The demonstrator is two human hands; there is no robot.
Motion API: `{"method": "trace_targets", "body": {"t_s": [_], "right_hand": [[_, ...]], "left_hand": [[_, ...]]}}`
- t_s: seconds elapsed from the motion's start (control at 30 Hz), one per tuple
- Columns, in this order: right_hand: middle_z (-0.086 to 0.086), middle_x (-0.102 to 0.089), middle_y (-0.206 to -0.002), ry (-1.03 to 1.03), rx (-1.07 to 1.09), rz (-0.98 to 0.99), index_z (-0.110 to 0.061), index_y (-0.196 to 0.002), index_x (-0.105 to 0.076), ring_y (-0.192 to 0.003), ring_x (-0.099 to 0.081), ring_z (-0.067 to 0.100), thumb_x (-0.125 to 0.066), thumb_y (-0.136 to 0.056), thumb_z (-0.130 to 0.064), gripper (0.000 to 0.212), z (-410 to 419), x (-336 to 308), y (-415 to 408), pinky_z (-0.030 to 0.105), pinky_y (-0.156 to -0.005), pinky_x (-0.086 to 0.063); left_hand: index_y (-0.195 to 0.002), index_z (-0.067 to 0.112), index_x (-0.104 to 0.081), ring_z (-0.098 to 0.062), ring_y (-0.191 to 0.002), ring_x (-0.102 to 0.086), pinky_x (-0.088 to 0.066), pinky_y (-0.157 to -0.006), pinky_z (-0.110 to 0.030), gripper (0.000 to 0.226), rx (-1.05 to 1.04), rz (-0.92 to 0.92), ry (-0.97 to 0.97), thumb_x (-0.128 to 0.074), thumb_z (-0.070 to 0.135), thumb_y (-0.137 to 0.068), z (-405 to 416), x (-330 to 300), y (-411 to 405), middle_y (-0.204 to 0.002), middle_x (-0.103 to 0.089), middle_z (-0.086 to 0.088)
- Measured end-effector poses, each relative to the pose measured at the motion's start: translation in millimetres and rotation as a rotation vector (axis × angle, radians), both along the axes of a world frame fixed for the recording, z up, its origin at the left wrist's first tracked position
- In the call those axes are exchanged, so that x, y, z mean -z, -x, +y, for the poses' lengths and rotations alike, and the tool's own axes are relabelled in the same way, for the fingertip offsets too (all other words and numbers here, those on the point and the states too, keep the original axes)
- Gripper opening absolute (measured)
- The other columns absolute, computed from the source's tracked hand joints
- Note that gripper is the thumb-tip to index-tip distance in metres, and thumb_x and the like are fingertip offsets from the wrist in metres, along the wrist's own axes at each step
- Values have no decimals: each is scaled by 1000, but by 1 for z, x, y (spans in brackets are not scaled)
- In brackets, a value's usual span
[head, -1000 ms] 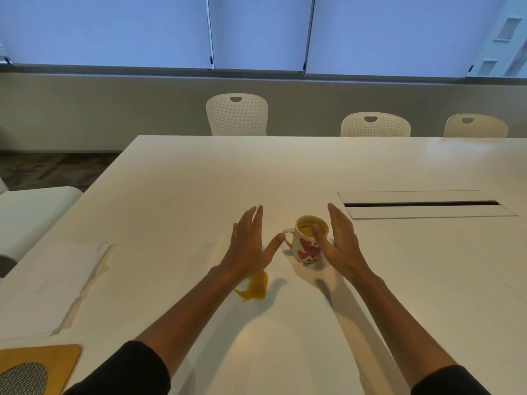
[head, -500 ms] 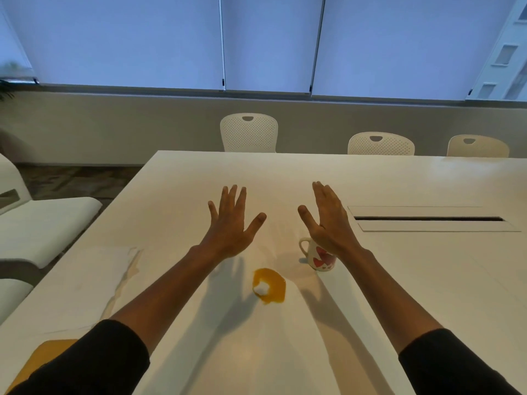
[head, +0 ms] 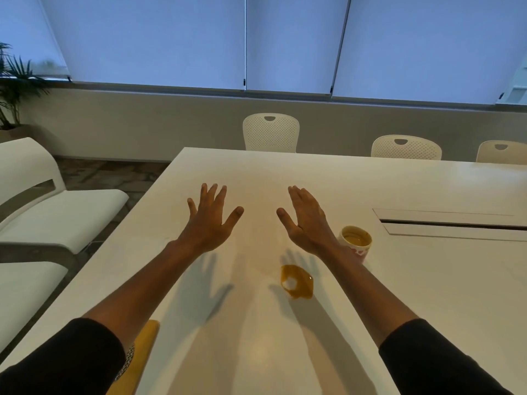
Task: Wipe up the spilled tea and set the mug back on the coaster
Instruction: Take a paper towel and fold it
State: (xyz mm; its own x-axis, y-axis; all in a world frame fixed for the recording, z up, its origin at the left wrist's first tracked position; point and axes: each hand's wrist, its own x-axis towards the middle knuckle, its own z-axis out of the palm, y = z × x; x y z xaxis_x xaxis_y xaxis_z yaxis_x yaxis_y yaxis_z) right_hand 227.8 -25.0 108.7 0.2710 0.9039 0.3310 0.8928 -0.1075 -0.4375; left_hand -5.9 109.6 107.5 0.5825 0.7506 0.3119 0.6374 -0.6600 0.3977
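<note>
Both hands are held up over the white table (head: 370, 189) with straight, spread fingers, and they hold nothing. Left hand (head: 209, 220) floats palm down, a bit to the left, and the right hand (head: 306, 220) is across from it with the thumb pointing in. They were closer to the mug a second ago; now they are higher and farther out. Just behind the right wrist stands the mug (head: 356, 243), upright, with tea in it and red hearts on its side. Before, the right hand half hid it. Below the right hand lies the spilled tea (head: 298, 282), a small orange puddle on the table. Near the left sleeve, a yellow coaster (head: 145, 346) peeks out, well apart from the mug. White chairs (head: 270, 132) stand past the far edge.
</note>
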Motion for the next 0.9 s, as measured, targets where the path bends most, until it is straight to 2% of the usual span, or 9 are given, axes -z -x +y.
{"method": "trace_targets", "body": {"t_s": [0.13,0.23,0.4,0.63,0.73,0.9], "right_hand": [[3,-13,-177,25,-46,8,-20,-168,-13,-164,-5,23,-32,-106,-62,77,13,9,26,58,-131,-13],[2,-13,-177,49,-67,1,-20,-168,-14,-164,-5,23,-34,-107,-60,76,20,18,45,56,-131,-12],[3,-14,-177,95,-117,-11,-20,-168,-14,-164,-6,23,-35,-107,-61,77,27,38,78,53,-132,-13],[4,-14,-177,198,-136,-14,-20,-168,-15,-164,-7,25,-33,-106,-62,77,29,79,122,52,-131,-14],[3,-13,-177,250,-129,-2,-21,-168,-16,-164,-7,24,-32,-106,-62,75,25,98,137,51,-132,-12],[5,-16,-177,315,-126,23,-18,-167,-20,-164,-9,24,-31,-108,-57,72,14,120,154,51,-132,-13]], "left_hand": [[-164,21,-15,-28,-160,10,7,-122,-62,93,-30,31,38,-20,77,-89,9,11,29,-174,-4,-6],[-162,19,-22,-30,-160,1,-1,-124,-62,89,-35,53,95,-26,75,-94,11,23,51,-173,-9,-8],[-159,18,-30,-27,-159,-13,-13,-126,-58,70,-39,96,187,-43,57,-102,1,50,80,-171,-19,-7],[-158,16,-34,-27,-154,-30,-31,-123,-48,67,-22,89,289,-56,46,-101,-22,79,108,-167,-30,-8],[-151,14,-46,-27,-146,-44,-38,-119,-42,59,-48,26,284,-62,38,-100,-26,88,117,-159,-45,-8],[-129,5,-67,-31,-124,-63,-49,-107,-49,35,-154,-90,148,-65,22,-99,-17,90,136,-133,-68,-13]]}}
